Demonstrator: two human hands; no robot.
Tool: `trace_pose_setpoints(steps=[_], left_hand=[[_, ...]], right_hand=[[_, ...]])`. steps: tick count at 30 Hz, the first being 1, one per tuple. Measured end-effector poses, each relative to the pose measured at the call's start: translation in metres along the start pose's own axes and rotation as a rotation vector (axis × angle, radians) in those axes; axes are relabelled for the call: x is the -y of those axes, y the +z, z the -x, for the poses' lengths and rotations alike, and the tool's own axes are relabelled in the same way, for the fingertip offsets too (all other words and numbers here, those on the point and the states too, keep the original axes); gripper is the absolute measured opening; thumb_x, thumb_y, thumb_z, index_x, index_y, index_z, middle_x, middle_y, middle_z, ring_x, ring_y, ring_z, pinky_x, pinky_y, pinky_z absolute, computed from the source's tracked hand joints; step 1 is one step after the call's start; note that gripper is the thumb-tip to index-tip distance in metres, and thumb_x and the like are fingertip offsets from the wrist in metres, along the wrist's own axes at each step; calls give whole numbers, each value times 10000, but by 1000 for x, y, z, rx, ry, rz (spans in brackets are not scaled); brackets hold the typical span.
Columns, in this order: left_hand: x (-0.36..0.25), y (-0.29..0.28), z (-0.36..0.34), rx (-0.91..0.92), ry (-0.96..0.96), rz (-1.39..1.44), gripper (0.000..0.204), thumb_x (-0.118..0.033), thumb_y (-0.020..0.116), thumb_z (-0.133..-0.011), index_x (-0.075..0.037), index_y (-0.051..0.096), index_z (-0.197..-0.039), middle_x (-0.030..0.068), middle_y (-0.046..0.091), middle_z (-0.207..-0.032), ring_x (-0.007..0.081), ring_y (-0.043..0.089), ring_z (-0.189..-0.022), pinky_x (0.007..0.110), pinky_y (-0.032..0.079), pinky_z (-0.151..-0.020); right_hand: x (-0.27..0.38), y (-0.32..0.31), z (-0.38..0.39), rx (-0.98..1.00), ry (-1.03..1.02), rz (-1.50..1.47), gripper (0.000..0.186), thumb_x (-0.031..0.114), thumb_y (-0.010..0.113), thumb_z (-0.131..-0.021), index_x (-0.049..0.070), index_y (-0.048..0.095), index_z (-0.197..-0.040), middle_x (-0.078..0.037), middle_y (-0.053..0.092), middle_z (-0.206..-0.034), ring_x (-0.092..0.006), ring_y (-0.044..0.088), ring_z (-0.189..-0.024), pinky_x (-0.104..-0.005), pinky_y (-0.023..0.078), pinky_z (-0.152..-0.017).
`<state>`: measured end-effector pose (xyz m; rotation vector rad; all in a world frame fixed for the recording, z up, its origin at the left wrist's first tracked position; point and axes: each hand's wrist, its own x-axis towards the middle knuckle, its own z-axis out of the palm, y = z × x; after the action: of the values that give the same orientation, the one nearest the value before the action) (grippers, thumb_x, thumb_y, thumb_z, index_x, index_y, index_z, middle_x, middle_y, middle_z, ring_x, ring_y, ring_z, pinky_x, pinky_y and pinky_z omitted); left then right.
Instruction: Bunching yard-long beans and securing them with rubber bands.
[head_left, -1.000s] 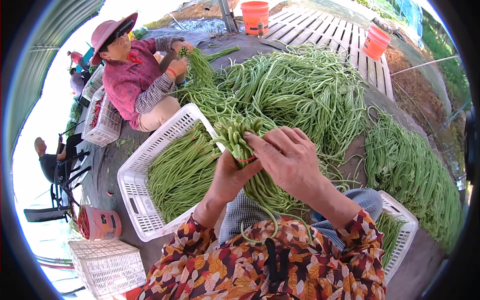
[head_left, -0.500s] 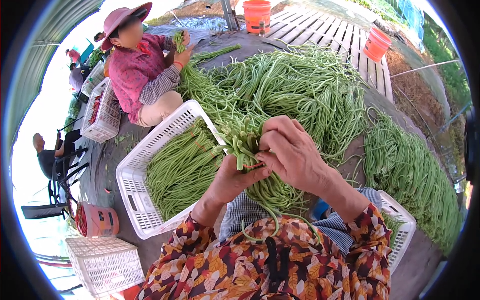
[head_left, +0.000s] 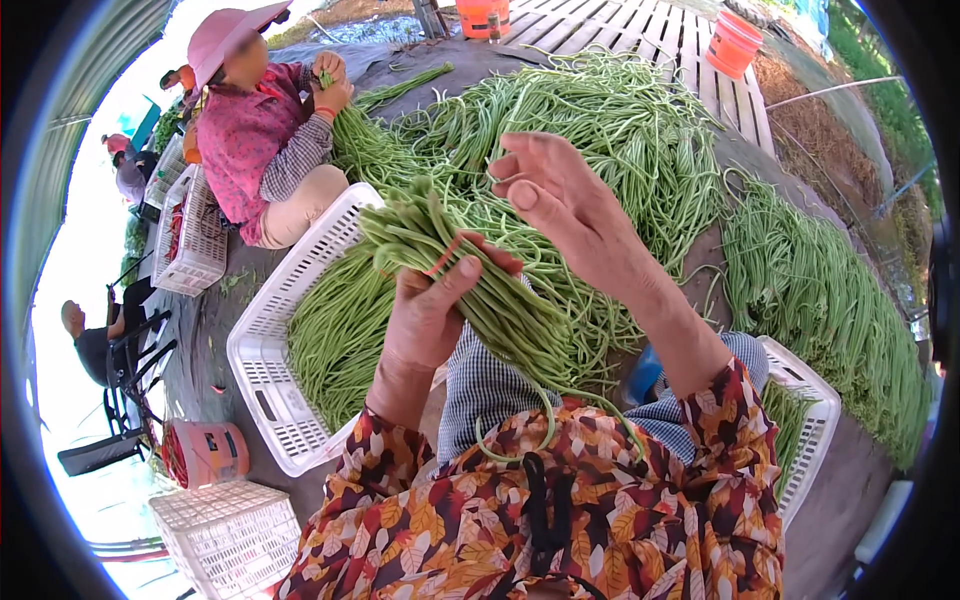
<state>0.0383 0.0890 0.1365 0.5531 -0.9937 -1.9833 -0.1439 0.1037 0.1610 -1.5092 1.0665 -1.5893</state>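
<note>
My left hand (head_left: 428,310) is wrapped round a bundle of long green beans (head_left: 510,320) with an orange-red band (head_left: 442,256) near its upper end. The bundle tilts, its cut ends at the upper left and its length running down toward my lap. To the right, my right hand (head_left: 580,215) is raised and apart from the bundle, fingers spread and a little curled, with nothing in them. Just left of my left hand stands a white plastic crate (head_left: 290,455) with long beans (head_left: 345,335) laid lengthwise inside. Beyond my hands spreads a large loose heap of long beans (head_left: 620,140).
A co-worker in a pink hat (head_left: 265,130) sits at the upper left, holding beans. More beans (head_left: 810,310) lie at the right, by a second white crate (head_left: 810,440). Orange buckets (head_left: 733,45) stand at the back, one (head_left: 215,450) at the left near an upturned crate (head_left: 225,535).
My right hand has let go of the bundle's band and lifted up and away. My left hand has turned the bundle and moved slightly left and up.
</note>
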Motion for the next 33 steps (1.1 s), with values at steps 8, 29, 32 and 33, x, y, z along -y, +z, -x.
trace_pose_setpoints(steps=[8,29,32,33], left_hand=[[-14,14,-33,59,108,116,268,-226,635,-896,-37,574,-1077,114,650,-976,269,638,-933,394,520,-855],[-58,67,-87,766,311,-220,1022,-523,828,-607,11,387,-1358,230,437,-1365,369,406,-1295,496,343,-1075],[-58,77,-86,813,432,-124,1029,-569,824,-576,-9,419,-1338,256,390,-1394,365,381,-1314,483,412,-1025],[-54,82,-90,892,478,-56,808,-449,834,-649,-29,487,-1246,257,496,-1285,352,465,-1253,464,472,-959]], right_hand=[[-53,-10,53,606,426,-238,664,320,792,-730,22,506,-1250,-120,624,-1105,-186,592,-1003,-314,462,-904],[0,-59,15,864,378,-754,420,81,761,-657,-80,575,-997,-169,639,-766,-239,645,-632,-331,537,-543],[-9,-38,20,938,422,-820,398,75,740,-698,-79,554,-1014,-148,636,-746,-225,630,-612,-327,526,-554],[-13,-35,23,966,445,-791,442,99,752,-699,-73,549,-1053,-150,644,-808,-221,637,-688,-331,528,-630]])
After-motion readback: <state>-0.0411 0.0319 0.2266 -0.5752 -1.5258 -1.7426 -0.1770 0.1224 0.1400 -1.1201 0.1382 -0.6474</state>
